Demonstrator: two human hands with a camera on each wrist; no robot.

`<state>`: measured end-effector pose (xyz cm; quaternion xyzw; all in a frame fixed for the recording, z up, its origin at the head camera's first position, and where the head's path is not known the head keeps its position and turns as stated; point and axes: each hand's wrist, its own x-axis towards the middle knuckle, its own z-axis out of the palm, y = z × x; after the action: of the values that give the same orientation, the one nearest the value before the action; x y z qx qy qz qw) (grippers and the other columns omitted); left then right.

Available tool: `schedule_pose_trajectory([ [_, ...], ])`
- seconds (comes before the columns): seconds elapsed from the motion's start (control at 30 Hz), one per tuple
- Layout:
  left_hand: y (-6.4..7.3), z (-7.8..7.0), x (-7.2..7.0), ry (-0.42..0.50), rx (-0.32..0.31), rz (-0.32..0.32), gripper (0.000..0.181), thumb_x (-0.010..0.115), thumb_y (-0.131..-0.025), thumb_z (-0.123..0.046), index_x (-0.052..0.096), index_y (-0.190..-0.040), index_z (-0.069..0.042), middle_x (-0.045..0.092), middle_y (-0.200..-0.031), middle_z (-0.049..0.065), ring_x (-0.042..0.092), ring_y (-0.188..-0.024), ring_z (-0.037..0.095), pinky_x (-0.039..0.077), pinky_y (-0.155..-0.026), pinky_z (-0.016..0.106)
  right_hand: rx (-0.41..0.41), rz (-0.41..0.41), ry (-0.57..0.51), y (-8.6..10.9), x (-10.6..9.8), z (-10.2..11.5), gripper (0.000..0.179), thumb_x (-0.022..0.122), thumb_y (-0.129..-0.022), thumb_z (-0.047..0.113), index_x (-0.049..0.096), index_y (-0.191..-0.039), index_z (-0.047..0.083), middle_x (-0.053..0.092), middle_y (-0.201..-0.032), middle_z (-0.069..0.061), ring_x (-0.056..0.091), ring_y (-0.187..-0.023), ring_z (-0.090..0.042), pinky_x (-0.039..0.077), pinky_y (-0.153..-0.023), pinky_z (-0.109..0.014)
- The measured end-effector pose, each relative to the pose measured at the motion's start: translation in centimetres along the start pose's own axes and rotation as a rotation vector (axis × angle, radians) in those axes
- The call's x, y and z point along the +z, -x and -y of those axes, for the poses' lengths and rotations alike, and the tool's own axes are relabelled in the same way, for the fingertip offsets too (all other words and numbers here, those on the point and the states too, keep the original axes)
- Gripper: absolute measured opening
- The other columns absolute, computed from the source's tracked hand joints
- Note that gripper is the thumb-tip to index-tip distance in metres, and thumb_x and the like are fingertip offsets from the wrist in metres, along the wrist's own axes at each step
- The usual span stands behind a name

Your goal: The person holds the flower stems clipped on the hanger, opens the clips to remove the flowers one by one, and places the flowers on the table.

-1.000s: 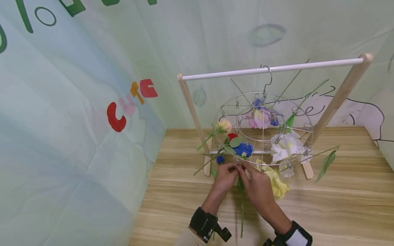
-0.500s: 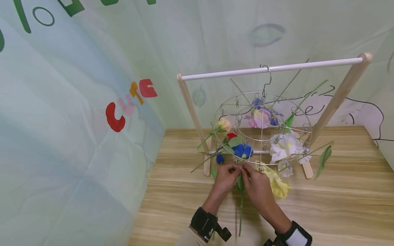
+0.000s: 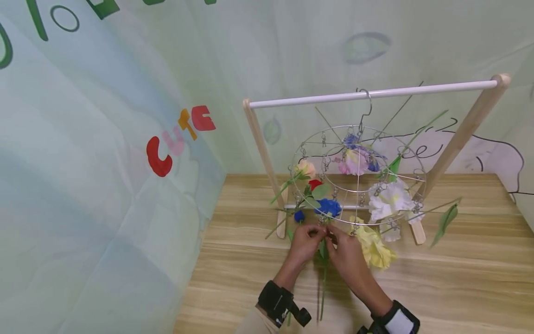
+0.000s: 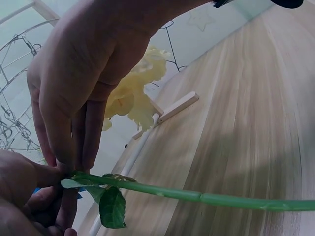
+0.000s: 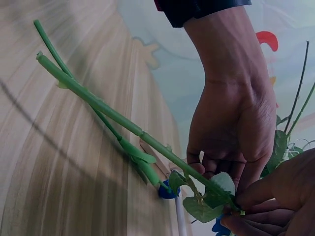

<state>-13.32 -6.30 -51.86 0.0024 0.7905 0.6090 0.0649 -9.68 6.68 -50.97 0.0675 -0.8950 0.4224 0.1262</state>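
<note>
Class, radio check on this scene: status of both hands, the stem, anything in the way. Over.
Left grip and right grip pinching together at upper end of leafy stem. Stem hanging downward. Yellow flower partly behind right grip; no obvious blockage.

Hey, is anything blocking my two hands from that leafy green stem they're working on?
Nothing visible does. The left hand and right hand both touch the green stem at its leafy upper end, near the front rim of the wire hanger.
</note>
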Motion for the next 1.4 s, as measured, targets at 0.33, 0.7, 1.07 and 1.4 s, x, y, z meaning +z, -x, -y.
schedule_pose_trajectory([
  [0.33, -0.3, 0.6, -0.4, -0.024, -0.004, -0.012, 0.013, 0.075, -0.094, -0.003, 0.079, -0.099, 0.008, 0.078, -0.098, 0.020, 0.058, -0.072, 0.004, 0.047, -0.063, 0.018, 0.007, 0.027, -0.004, -0.3, 0.8, -0.3, 0.035, 0.074, -0.091, -0.007, 0.072, -0.125, -0.005, 0.079, -0.111, -0.024, 0.080, -0.091, -0.037, 0.064, -0.076, -0.044],
  [0.7, -0.7, 0.8, -1.1, -0.052, 0.008, -0.032, 0.013, 0.075, -0.095, -0.004, 0.079, -0.098, 0.008, 0.078, -0.097, 0.021, 0.058, -0.070, 0.004, 0.046, -0.062, 0.017, 0.050, 0.061, -0.070, -0.8, 2.0, -0.4, 0.036, 0.072, -0.092, -0.007, 0.069, -0.128, -0.007, 0.076, -0.116, -0.027, 0.080, -0.096, -0.038, 0.064, -0.077, -0.041],
  [1.07, -1.0, 1.7, -1.2, -0.093, -0.010, -0.063, 0.011, 0.073, -0.093, -0.001, 0.079, -0.096, 0.008, 0.079, -0.098, 0.020, 0.063, -0.079, 0.009, 0.050, -0.067, 0.020, 0.010, 0.045, -0.067, -1.0, 3.4, -1.3, 0.034, 0.073, -0.089, -0.011, 0.073, -0.122, -0.004, 0.078, -0.108, -0.025, 0.080, -0.091, -0.037, 0.064, -0.075, -0.042],
  [1.4, -1.5, 2.9, -1.1, -0.168, -0.016, -0.066, 0.014, 0.070, -0.097, -0.003, 0.081, -0.095, 0.005, 0.079, -0.094, 0.015, 0.061, -0.072, 0.007, 0.049, -0.063, 0.021, 0.008, 0.023, -0.109, -1.0, 4.4, -2.2, 0.029, 0.072, -0.089, -0.011, 0.074, -0.118, -0.004, 0.079, -0.105, -0.025, 0.080, -0.088, -0.037, 0.064, -0.073, -0.041],
])
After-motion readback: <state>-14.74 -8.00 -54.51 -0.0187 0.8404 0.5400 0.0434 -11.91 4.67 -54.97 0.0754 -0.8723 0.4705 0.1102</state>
